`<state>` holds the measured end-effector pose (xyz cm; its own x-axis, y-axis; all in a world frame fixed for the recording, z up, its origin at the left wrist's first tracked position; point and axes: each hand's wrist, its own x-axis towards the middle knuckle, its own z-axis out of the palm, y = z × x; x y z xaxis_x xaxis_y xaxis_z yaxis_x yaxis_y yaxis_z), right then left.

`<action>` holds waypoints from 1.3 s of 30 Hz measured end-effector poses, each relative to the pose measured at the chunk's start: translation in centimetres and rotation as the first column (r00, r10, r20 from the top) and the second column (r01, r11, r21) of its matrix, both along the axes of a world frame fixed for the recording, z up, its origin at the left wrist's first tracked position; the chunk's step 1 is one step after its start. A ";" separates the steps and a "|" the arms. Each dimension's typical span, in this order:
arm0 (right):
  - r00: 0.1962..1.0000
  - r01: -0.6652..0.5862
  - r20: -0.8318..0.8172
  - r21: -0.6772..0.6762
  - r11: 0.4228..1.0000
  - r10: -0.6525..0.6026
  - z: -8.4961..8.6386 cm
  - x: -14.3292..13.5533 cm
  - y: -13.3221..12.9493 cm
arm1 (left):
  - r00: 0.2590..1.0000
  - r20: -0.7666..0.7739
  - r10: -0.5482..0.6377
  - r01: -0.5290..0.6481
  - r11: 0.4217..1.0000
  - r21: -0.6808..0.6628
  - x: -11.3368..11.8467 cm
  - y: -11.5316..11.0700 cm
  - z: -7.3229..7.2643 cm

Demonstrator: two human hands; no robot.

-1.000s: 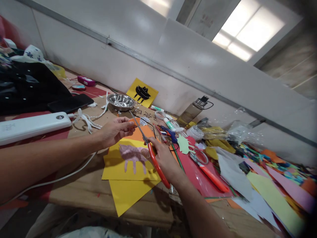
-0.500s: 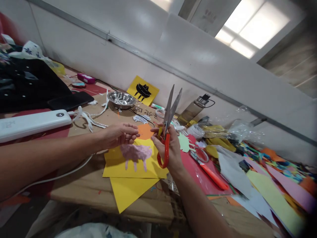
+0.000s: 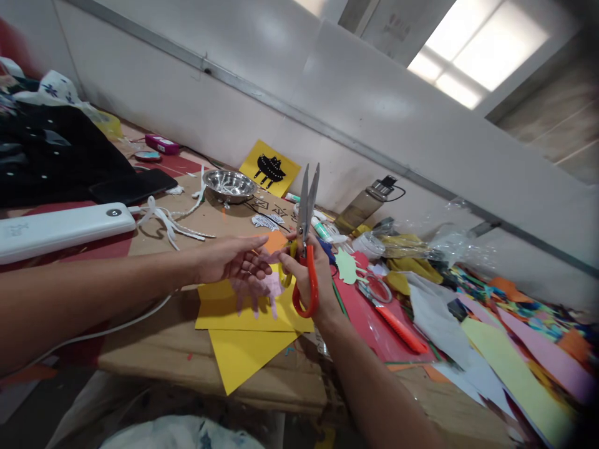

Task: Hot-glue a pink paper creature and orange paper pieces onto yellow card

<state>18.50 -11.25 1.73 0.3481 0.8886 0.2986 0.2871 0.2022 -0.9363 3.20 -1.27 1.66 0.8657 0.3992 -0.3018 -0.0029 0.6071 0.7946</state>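
My right hand (image 3: 314,280) grips a pair of scissors (image 3: 309,249) with one red and one yellow handle. Their blades point up and stand slightly apart. My left hand (image 3: 241,259) is close beside it, palm partly upward, fingers loosely bent and thumb apart. A small purplish bit shows between the two hands, too blurred to name. Below them a pink-purple paper cutout (image 3: 255,302) with leg-like strips lies on yellow paper (image 3: 215,318). A second yellow sheet (image 3: 248,358) juts out underneath. An orange paper piece (image 3: 274,242) is partly hidden behind my fingers.
A metal bowl (image 3: 229,186), a yellow card (image 3: 255,161) with a black cutout and a bottle (image 3: 365,206) stand toward the wall. On the right lie a green cutout (image 3: 347,268), a red-orange cutter (image 3: 400,330) and paper sheets. At left are a white power bank-like device (image 3: 65,231) and black cloth (image 3: 60,156).
The scissors have tipped left and their blades have come closer together. My left hand has turned palm upward, its fingers loosened, and moved slightly right and down, nearer my right hand.
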 end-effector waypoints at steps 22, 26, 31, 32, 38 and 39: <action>0.995 -0.041 -0.093 -0.073 0.997 0.034 0.2 -0.7 -0.5 | 0.997 0.021 0.069 -0.072 0.957 0.282 -0.1 -0.3 0.0; 0.998 -0.028 -0.059 -0.070 0.997 0.024 -0.1 -0.4 -0.5 | 0.997 0.020 0.076 -0.078 0.951 0.299 -0.1 -0.3 -0.1; 0.998 -0.042 -0.054 -0.073 0.996 0.038 -0.2 -0.3 -0.6 | 0.997 0.026 0.068 -0.073 0.951 0.299 -0.1 -0.3 0.0; 0.998 -0.040 -0.054 -0.071 0.997 0.037 -0.2 -0.3 -0.6 | 0.997 0.027 0.067 -0.072 0.954 0.292 -0.1 -0.3 0.0; 0.998 -0.033 -0.063 -0.084 0.996 0.027 -0.2 -0.4 -0.6 | 0.998 0.019 0.060 -0.063 0.957 0.282 -0.2 -0.4 0.1; 0.997 -0.033 -0.066 -0.088 0.996 0.027 -0.1 -0.4 -0.6 | 0.998 0.022 0.061 -0.064 0.957 0.281 -0.2 -0.4 0.1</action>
<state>18.06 -11.87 1.60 0.3369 0.9211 0.1953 0.2202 0.1246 -0.9675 3.02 -1.64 1.78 0.8395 0.5199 -0.1582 -0.0453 0.3570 0.9330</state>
